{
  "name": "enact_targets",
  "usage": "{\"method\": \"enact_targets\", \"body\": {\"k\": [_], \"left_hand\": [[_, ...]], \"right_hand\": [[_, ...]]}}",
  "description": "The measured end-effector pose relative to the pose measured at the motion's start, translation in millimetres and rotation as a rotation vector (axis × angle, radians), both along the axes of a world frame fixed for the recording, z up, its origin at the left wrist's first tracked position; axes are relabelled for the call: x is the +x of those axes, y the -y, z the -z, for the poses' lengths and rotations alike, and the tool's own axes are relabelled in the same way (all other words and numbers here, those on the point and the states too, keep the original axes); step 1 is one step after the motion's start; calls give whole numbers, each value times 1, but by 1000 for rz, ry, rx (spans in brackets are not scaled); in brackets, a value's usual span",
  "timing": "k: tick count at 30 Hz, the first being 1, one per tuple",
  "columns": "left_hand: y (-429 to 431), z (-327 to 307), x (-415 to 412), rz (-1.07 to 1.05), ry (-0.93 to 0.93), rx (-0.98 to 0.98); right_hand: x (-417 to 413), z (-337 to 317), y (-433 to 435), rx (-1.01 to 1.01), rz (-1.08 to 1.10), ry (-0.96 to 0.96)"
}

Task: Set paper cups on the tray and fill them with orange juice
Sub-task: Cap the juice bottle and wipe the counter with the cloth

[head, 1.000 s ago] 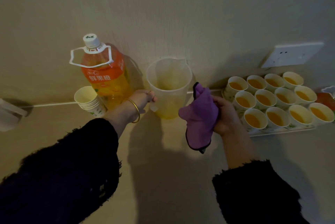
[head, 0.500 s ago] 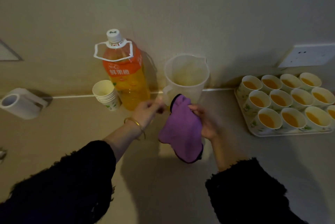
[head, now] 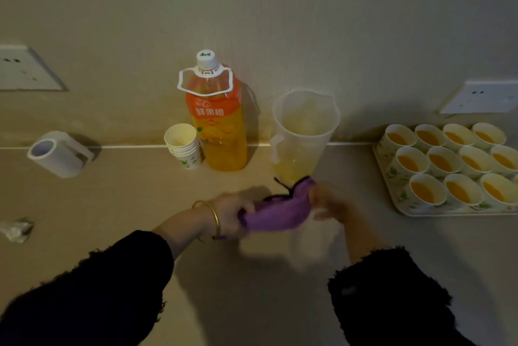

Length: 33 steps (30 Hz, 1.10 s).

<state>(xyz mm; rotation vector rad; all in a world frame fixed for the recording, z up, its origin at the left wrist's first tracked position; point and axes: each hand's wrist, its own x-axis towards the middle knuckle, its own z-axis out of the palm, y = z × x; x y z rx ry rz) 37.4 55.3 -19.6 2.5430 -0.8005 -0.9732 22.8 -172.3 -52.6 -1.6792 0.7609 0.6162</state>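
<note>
Two hands meet low in the middle of a dim head-camera view over a pale counter, both reaching out of dark fuzzy sleeves. The left hand [head: 232, 214], with a gold bangle [head: 214, 216] on its wrist, has its fingers curled round one end of a purple cloth [head: 277, 214]. The right hand [head: 328, 202] is blurred but grips the other end. The cloth is bunched into a thick roll whose long axis runs left to right between the hands, rising a little toward the right. Behind the hands, against the wall, a clear plastic pitcher [head: 304, 132] stands upright with its handle on the left, its spout on the far rim toward the wall, and a shallow pale layer of liquid at the bottom. Left of the pitcher, an orange juice bottle [head: 217, 121] stands upright, cap on and pointing up, label facing the camera, roughly half full. Touching or just beside its left side is a stack of empty paper cups [head: 183, 146], mouths up. At the far right lies the tray [head: 448, 213], partly cut off by the frame edge. Its rows run left to right along the wall, four cups across and three deep. Eleven filled cups [head: 444, 162] show, all upright and close together, each holding orange juice. Further left, a white roll of tape [head: 59, 153] lies on its side near the wall, its open core facing up and left. A crumpled wrapper [head: 16, 229] lies at the left edge. Two wall sockets [head: 482, 97] are mounted above the counter, one at either side.
</note>
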Motion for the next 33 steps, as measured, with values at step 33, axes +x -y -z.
{"method": "enact_targets", "body": {"k": [33], "left_hand": [[33,-55,109,-1183,635,-499]], "right_hand": [[-35,92,-84,-989,-1039,313]]}}
